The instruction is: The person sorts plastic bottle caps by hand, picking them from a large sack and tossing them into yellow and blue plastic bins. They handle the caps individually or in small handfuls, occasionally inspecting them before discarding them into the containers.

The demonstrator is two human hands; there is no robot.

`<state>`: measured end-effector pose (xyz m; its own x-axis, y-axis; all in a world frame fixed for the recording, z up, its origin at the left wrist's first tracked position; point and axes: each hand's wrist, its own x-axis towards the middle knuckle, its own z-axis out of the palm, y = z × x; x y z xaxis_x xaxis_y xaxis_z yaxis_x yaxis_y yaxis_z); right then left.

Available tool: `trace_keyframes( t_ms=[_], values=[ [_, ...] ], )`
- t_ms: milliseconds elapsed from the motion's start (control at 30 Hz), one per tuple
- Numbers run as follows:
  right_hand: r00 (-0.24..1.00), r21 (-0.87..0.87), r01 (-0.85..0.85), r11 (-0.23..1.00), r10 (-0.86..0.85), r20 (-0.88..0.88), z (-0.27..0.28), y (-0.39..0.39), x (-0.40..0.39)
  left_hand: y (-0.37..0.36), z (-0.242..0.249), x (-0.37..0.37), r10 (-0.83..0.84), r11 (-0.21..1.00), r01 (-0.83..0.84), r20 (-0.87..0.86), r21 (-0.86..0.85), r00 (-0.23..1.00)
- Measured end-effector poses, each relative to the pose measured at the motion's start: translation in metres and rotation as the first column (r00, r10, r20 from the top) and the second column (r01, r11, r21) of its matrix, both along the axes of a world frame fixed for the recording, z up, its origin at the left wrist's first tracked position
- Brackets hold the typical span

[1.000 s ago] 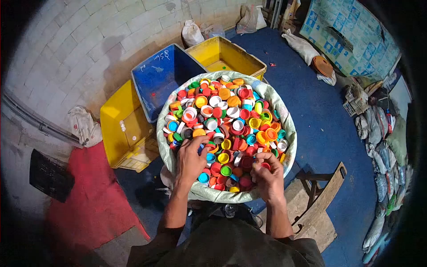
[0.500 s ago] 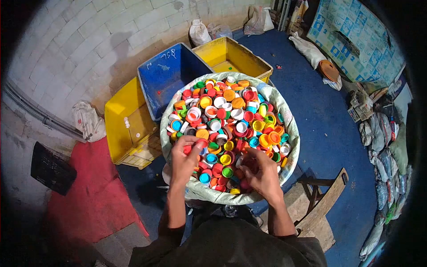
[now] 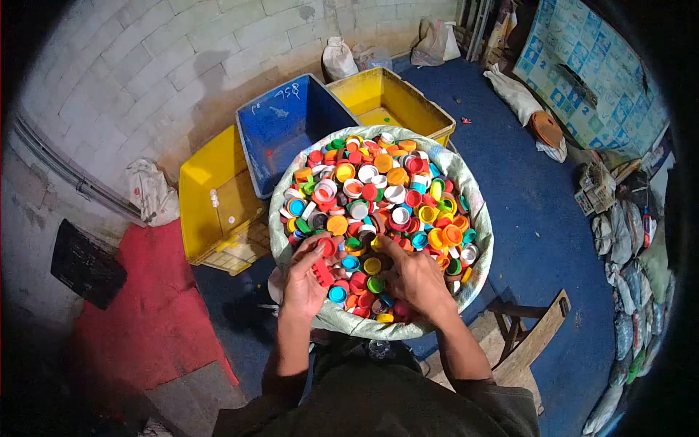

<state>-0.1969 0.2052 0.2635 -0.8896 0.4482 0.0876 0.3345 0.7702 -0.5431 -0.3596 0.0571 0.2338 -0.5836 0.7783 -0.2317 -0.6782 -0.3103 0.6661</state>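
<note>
A large round sack (image 3: 477, 218) with a pale rolled rim is heaped with plastic bottle caps (image 3: 394, 194) in red, white, orange, yellow, blue and green. At the heap's near left side, my left hand (image 3: 302, 284) is turned partly palm up, its fingers closed around red bottle caps (image 3: 322, 274). My right hand (image 3: 421, 282) reaches over the near right part of the heap, back upward. Its index finger stretches to a yellow cap (image 3: 376, 243), with the thumb apart from it. The remaining fingers of that hand are partly hidden.
Beyond the sack stand a blue bin (image 3: 291, 109), a yellow bin (image 3: 429, 116) and another yellow bin (image 3: 211, 189) holding a few pale caps. A wooden piece (image 3: 535, 331) lies at right. Filled bags (image 3: 626, 291) line the far right edge. Red carpet (image 3: 145, 306) covers the left floor.
My left hand has turned more palm up, showing the red caps in it. My right hand has moved left and its index finger now reaches the yellow cap. The whole view has shifted slightly.
</note>
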Motion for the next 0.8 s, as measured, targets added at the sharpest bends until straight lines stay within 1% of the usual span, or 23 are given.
trace_keyframes(
  t_ms=[133,233,267,300,333,367,400,433,467,500,533,567,633,733,767,800],
  values=[
    [0.997,-0.042,-0.037,0.998,0.034,-0.076,-0.001,0.001,0.0,0.0,-0.004,0.004,-0.001,0.999,0.0,0.03,0.035,1.0],
    [0.989,-0.089,-0.04,0.995,0.027,-0.143,0.01,0.004,0.007,0.0,-0.002,0.009,0.044,0.994,-0.055,0.12,0.094,0.992],
    [0.97,-0.135,-0.046,0.99,0.012,-0.243,0.008,0.007,0.009,-0.001,-0.002,0.008,0.039,0.992,-0.059,0.163,0.115,0.986],
    [0.966,-0.144,-0.025,0.989,-0.013,-0.258,0.011,0.011,0.012,-0.002,-0.001,0.009,0.047,0.988,-0.072,0.177,0.138,0.983],
    [0.961,-0.3,-0.009,0.954,-0.075,-0.267,0.017,0.012,0.012,-0.003,0.001,0.009,0.054,0.983,-0.085,0.192,0.16,0.98],
    [0.955,-0.449,0.005,0.893,-0.138,-0.263,0.026,0.012,0.012,-0.003,0.002,0.01,0.059,0.978,-0.098,0.205,0.182,0.977],
    [0.906,-0.614,-0.075,0.786,-0.203,-0.371,0.034,0.01,0.009,-0.005,0.008,0.011,0.073,0.972,-0.126,0.257,0.198,0.964],
    [0.888,-0.81,-0.164,0.563,-0.274,-0.37,0.038,0.013,0.006,-0.007,0.009,0.011,0.077,0.963,-0.148,0.293,0.227,0.953],
    [0.869,-0.901,-0.222,0.372,-0.345,-0.356,0.037,0.016,0.002,-0.008,0.01,0.011,0.078,0.952,-0.168,0.326,0.256,0.942],
    [0.851,-0.946,-0.281,0.165,-0.412,-0.324,0.036,0.018,-0.003,-0.009,0.013,0.009,0.075,0.94,-0.185,0.357,0.285,0.931],
    [0.865,-0.92,-0.376,-0.112,-0.397,-0.306,0.04,0.021,-0.006,-0.01,0.022,0.01,0.115,0.949,-0.201,0.326,0.245,0.938],
    [0.867,-0.863,-0.443,-0.244,-0.362,-0.343,0.035,0.024,-0.013,-0.01,0.027,0.008,0.114,0.941,-0.208,0.331,0.265,0.937],
    [0.866,-0.853,-0.419,-0.312,-0.42,-0.272,0.035,0.016,-0.033,-0.01,0.035,0.004,0.111,0.928,-0.222,0.348,0.299,0.931],
    [0.852,-0.826,-0.41,-0.387,-0.486,-0.195,0.039,0.009,-0.06,-0.008,0.041,-0.011,0.076,0.916,-0.201,0.341,0.348,0.937],
    [0.847,-0.814,-0.419,-0.403,-0.497,-0.19,0.041,0.008,-0.065,-0.008,0.043,-0.015,0.062,0.915,-0.19,0.342,0.355,0.938],
    [0.841,-0.799,-0.429,-0.421,-0.51,-0.183,0.042,0.008,-0.069,-0.008,0.046,-0.018,0.079,0.932,-0.176,0.297,0.316,0.952]
  ],
)
